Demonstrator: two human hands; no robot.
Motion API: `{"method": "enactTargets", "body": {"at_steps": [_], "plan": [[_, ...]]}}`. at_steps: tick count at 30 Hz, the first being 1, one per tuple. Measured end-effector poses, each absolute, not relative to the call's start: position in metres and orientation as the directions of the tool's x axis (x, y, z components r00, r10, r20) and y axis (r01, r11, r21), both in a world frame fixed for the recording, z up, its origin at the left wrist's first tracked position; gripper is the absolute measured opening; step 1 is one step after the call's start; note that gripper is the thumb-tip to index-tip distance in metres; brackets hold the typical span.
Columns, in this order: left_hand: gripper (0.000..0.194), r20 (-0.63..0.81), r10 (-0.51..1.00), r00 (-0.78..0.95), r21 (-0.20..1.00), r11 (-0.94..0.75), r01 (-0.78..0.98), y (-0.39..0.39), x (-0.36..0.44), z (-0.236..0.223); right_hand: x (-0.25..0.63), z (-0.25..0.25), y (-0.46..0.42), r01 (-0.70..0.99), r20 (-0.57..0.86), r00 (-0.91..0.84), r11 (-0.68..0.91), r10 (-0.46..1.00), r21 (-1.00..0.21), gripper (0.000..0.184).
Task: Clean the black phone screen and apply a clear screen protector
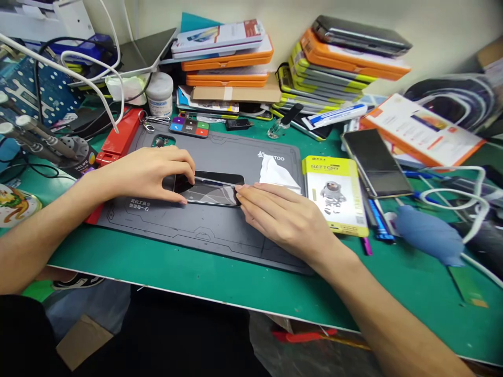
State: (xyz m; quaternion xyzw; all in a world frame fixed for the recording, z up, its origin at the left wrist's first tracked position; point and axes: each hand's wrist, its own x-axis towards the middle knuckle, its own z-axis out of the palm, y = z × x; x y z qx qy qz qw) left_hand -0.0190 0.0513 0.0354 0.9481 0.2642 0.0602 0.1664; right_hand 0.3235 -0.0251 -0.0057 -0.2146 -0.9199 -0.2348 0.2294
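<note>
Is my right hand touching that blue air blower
Apart: the head view shows green tabletop between your right hand and the blue air blower.

Looks like a slim, black, glossy phone [214,195], with pale streaks and curves across its face, hard to tell as film or reflection. Lies on the grey mat [220,225], lengthwise from left to right, ends partly covered.

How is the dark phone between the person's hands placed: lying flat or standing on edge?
Lying flat: the dark phone shows its broad, glossy face upward on the grey mat.
</note>
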Motion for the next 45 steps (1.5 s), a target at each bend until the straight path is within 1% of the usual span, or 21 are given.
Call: {"method": "enactTargets", "body": {"at_steps": [10, 21, 27, 32, 36, 42, 45], "plan": [[0.049, 0.030, 0.511, 0.859, 0.300, -0.824, 0.480, 0.052, -0.019, 0.034, 0.324, -0.005, -0.025, 0.491, 0.529, -0.800, 0.815, 0.283, 0.307, 0.018], [0.047, 0.004, 0.534, 0.846, 0.337, -0.797, 0.501, 0.052, -0.020, 0.032, 0.325, -0.006, -0.024, 0.498, 0.526, -0.798, 0.813, 0.294, 0.301, 0.019], [0.049, 0.016, 0.526, 0.850, 0.327, -0.806, 0.493, 0.053, -0.020, 0.032, 0.324, -0.008, -0.024, 0.494, 0.545, -0.789, 0.820, 0.283, 0.290, 0.018], [0.046, 0.015, 0.535, 0.845, 0.329, -0.800, 0.501, 0.052, -0.019, 0.034, 0.326, -0.009, -0.023, 0.500, 0.542, -0.788, 0.818, 0.293, 0.285, 0.018], [0.043, 0.015, 0.535, 0.845, 0.331, -0.800, 0.501, 0.052, -0.019, 0.036, 0.327, -0.010, -0.023, 0.499, 0.555, -0.777, 0.828, 0.297, 0.255, 0.021], [0.043, 0.028, 0.524, 0.851, 0.299, -0.817, 0.493, 0.052, -0.020, 0.035, 0.328, -0.016, -0.024, 0.530, 0.560, -0.742, 0.834, 0.368, 0.154, 0.029], [0.043, 0.024, 0.526, 0.850, 0.295, -0.816, 0.496, 0.052, -0.019, 0.034, 0.329, -0.018, -0.024, 0.525, 0.546, -0.751, 0.837, 0.370, 0.155, 0.031]]}}
